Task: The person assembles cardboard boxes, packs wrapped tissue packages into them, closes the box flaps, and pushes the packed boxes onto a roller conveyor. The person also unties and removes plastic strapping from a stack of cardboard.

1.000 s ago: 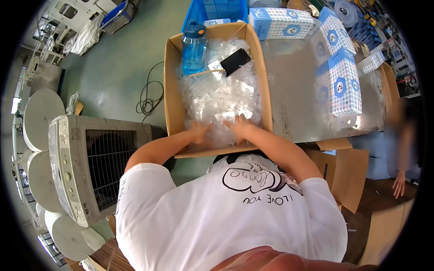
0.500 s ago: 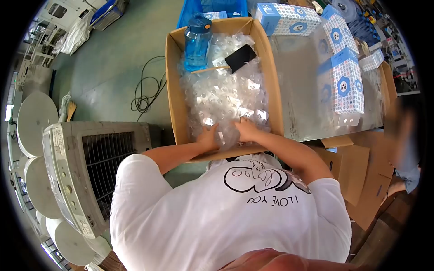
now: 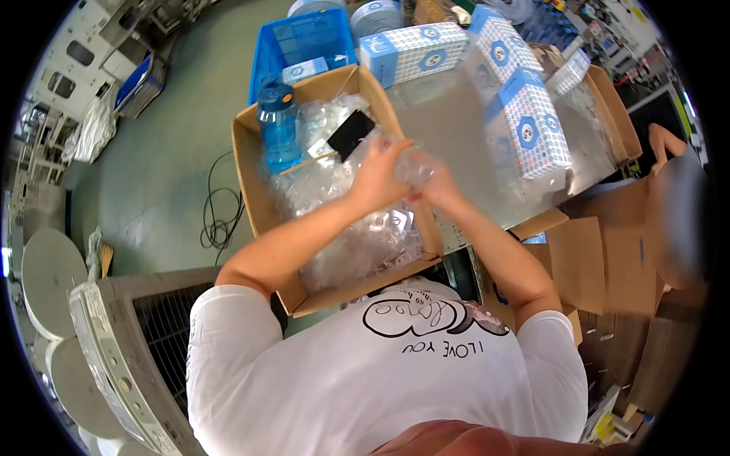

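Two hands (image 3: 374, 178) (image 3: 440, 187) over carton rim (image 3: 385, 102), tabletop (image 3: 445, 118) just beside

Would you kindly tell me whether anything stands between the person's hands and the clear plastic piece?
Nothing visible does: the left hand and right hand already hold the clear plastic piece near the cardboard box's right edge.

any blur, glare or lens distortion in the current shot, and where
Head view: the left hand, right hand and clear plastic between them look slightly soft, perhaps from motion; head view: the metal tabletop shows sheen and reflections of the patterned boxes; head view: wide-angle bending, with dark corners.
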A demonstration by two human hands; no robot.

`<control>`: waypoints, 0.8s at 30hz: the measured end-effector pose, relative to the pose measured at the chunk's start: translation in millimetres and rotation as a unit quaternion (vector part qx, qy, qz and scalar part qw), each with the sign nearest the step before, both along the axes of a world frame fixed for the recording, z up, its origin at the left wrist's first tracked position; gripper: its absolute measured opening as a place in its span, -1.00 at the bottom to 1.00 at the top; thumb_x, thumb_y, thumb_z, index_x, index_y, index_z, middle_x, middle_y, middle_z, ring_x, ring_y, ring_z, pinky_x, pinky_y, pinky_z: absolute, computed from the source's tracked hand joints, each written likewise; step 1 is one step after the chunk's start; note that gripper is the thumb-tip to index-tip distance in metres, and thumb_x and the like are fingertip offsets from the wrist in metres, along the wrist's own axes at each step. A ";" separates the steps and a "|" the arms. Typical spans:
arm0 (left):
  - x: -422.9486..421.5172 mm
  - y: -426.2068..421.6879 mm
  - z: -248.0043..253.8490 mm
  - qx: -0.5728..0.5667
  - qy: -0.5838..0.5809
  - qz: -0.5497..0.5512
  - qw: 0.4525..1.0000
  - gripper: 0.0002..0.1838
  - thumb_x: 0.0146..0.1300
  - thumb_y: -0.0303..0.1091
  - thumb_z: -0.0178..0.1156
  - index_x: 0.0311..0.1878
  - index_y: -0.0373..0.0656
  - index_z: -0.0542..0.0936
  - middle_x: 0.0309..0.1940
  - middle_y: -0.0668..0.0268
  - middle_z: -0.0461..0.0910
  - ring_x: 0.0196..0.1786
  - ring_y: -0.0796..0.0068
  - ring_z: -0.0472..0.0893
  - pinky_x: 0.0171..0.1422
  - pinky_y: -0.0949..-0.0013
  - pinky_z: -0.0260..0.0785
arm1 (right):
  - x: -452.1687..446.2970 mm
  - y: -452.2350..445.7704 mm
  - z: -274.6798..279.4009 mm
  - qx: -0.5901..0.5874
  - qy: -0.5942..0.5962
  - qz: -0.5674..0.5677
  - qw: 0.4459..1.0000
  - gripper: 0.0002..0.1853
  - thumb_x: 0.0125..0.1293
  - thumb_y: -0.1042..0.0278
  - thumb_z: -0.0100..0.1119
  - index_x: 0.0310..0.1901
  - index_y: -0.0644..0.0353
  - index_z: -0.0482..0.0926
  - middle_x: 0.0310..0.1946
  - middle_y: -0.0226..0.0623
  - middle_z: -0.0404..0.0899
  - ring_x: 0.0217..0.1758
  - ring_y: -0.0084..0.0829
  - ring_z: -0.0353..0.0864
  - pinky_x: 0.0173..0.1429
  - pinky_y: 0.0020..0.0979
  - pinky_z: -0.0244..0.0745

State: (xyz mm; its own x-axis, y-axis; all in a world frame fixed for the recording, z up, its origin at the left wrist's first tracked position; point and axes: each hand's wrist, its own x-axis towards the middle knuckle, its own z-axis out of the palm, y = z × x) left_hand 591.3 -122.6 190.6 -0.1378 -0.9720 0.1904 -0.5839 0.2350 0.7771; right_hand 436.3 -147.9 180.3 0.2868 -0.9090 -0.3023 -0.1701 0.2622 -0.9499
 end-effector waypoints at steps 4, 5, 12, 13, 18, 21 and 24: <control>-45.3 -87.2 -9.4 0.002 -0.088 -0.086 0.992 -0.15 -0.22 -0.29 0.46 0.29 0.13 0.42 0.18 -0.06 0.29 0.17 -0.10 0.46 0.24 0.14 0.40 | -48.5 -66.6 -36.1 -0.044 0.034 -0.108 0.993 -0.66 0.18 0.38 0.30 -0.02 0.32 0.56 -0.46 -0.23 0.63 -0.52 -0.40 0.64 -0.54 -0.44 0.57; -56.5 -99.5 -16.8 -0.004 -0.088 -0.103 0.991 -0.15 -0.22 -0.29 0.46 0.29 0.13 0.42 0.18 -0.06 0.29 0.17 -0.10 0.46 0.24 0.14 0.40 | -61.2 -80.0 -62.3 -0.051 0.101 -0.073 0.991 -0.60 0.15 0.39 0.33 0.03 0.32 0.54 -0.39 -0.20 0.64 -0.49 -0.40 0.65 -0.53 -0.44 0.58; -92.3 -144.6 -66.0 0.104 -0.320 -0.202 0.920 -0.22 -0.07 -0.11 0.36 0.33 0.19 0.38 0.14 0.06 0.48 0.16 0.03 0.53 0.18 0.10 0.42 | -114.8 -57.3 -64.7 -0.033 0.220 -0.070 0.973 -0.42 0.14 0.41 0.35 0.18 0.38 0.38 0.07 -0.06 0.49 -0.15 -0.31 0.66 -0.42 -0.31 0.70; -93.9 -142.4 -61.2 0.113 -0.340 -0.212 0.909 -0.33 0.04 -0.10 0.29 0.30 0.17 0.42 0.12 0.10 0.54 0.15 0.08 0.56 0.16 0.09 0.44 | -126.2 -56.5 -64.9 -0.032 0.218 -0.075 0.972 -0.42 0.14 0.41 0.35 0.18 0.38 0.38 0.07 -0.06 0.49 -0.15 -0.31 0.66 -0.42 -0.31 0.70; -88.0 -178.2 -102.7 0.084 -0.464 -0.122 0.873 -0.62 0.24 -0.34 0.01 0.13 0.07 0.56 -0.02 0.15 0.64 0.06 0.09 0.62 0.06 0.07 0.48 | -201.3 -54.9 -47.2 0.170 -0.167 -0.179 0.955 -0.33 0.31 0.08 0.23 0.27 0.38 0.29 0.23 0.01 0.39 0.07 -0.18 0.60 -0.02 -0.15 0.67; -94.4 -164.3 -74.2 0.083 -0.459 -0.043 0.883 -0.58 0.23 -0.36 0.01 0.18 0.10 0.53 -0.07 0.12 0.66 0.01 0.08 0.64 0.06 0.08 0.48 | -245.2 -33.2 -18.9 0.176 -0.316 -0.126 0.924 -0.25 0.36 -0.13 0.08 0.35 0.31 0.20 0.13 0.08 0.45 0.16 -0.10 0.53 0.16 -0.09 0.57; -102.9 -157.5 -69.4 0.046 -0.427 0.023 0.903 -0.59 0.20 -0.39 0.01 0.15 -0.02 0.50 -0.14 0.03 0.66 -0.05 0.01 0.66 0.01 0.00 0.49 | -292.7 1.6 12.8 0.147 -0.413 -0.057 0.897 -0.30 0.43 -0.15 -0.08 0.35 0.30 0.21 0.20 0.09 0.40 0.20 -0.06 0.50 0.24 -0.03 0.49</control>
State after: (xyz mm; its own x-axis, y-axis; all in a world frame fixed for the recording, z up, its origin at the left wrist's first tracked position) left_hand 488.4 -280.1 121.2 -0.1548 -0.9868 -0.0474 -0.9869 0.1523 0.0534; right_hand 143.6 -146.4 193.1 0.4348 -0.8619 -0.2609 0.6038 0.4940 -0.6256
